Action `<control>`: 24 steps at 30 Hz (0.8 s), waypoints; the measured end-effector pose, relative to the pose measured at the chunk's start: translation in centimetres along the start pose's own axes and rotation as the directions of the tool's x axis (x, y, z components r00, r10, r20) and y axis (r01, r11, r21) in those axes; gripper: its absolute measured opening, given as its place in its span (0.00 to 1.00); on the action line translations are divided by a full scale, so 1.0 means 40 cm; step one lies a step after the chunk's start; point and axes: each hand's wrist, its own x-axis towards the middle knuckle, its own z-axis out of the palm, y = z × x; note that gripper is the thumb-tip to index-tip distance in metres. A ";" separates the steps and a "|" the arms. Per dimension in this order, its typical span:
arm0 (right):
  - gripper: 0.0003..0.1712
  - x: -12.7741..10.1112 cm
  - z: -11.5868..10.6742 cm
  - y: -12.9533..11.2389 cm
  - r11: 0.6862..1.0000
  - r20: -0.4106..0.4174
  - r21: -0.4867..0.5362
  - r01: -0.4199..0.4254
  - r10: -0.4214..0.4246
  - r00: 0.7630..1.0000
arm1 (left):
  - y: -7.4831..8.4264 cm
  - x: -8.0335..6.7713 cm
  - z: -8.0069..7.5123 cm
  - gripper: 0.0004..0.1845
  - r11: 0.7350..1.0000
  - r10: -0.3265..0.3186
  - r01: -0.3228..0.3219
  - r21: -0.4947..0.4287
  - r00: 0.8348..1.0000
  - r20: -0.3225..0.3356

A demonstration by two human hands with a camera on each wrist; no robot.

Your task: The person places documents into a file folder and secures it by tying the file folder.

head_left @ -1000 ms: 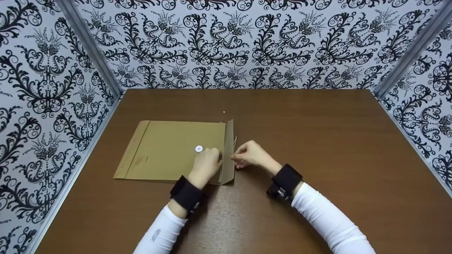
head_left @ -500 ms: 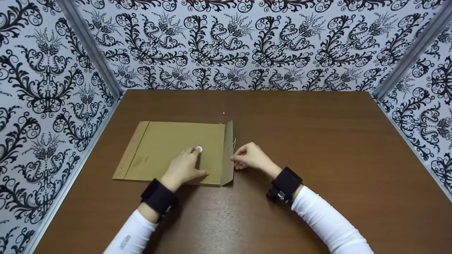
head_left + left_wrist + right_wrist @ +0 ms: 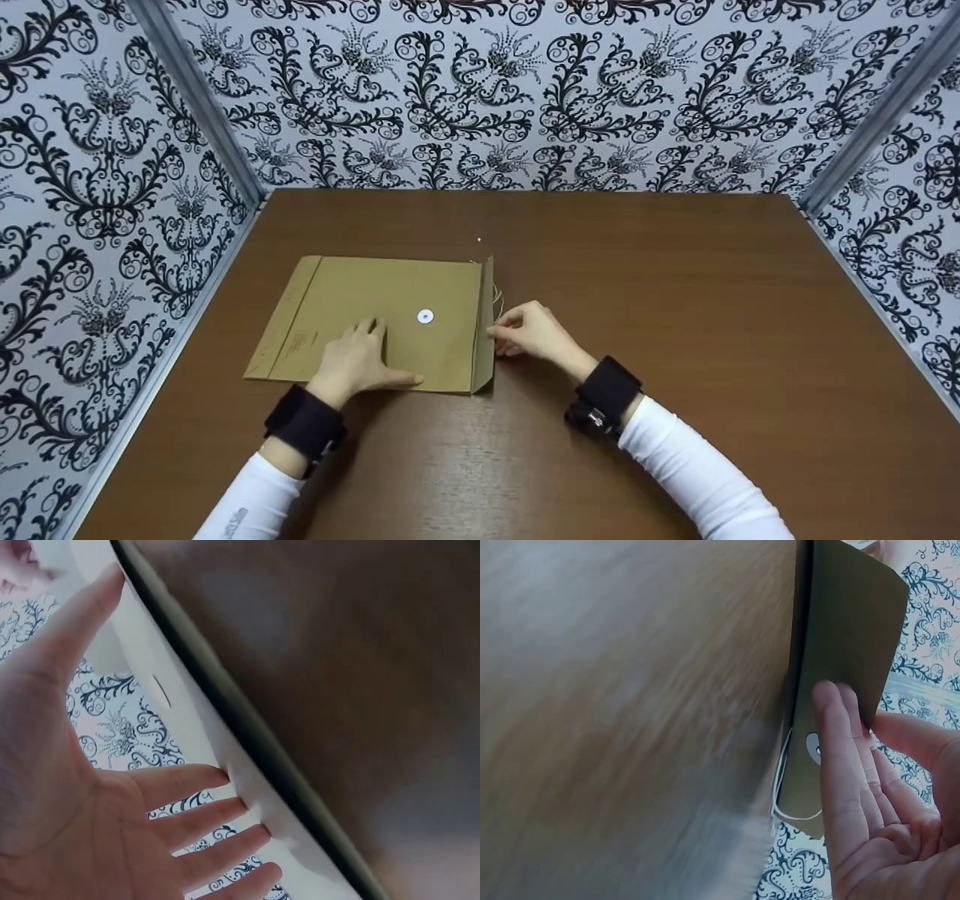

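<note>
Head view: brown envelope (image 3: 375,319) lies flat on table (image 3: 675,337), left of centre. Left hand (image 3: 356,364) presses it, fingers straight and spread. Right hand (image 3: 534,331) pinches raised flap (image 3: 486,330) at the envelope's right edge.

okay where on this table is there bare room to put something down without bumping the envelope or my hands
The widest bare stretch is the right half of the table, from the right hand to the right wall. A strip along the back wall, behind the envelope, is bare too, as is the front edge between the sleeves. It is crowded left of centre, where the left hand lies flat on the envelope and the right hand pinches its raised flap.
</note>
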 end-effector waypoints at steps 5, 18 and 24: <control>0.13 -0.004 0.013 -0.012 0.999 -0.024 -0.016 0.046 -0.046 0.999 | 0.004 0.002 0.005 0.65 1.000 -0.007 0.007 0.009 1.000 0.018; 0.16 -0.053 0.079 -0.039 0.891 -0.014 -0.352 0.287 -0.311 0.950 | 0.007 0.001 0.006 0.67 1.000 -0.020 0.020 0.000 0.999 0.033; 0.20 -0.069 0.106 -0.050 0.826 0.039 -0.473 0.306 -0.327 0.944 | 0.007 0.001 0.007 0.66 1.000 -0.012 0.012 -0.011 1.000 0.009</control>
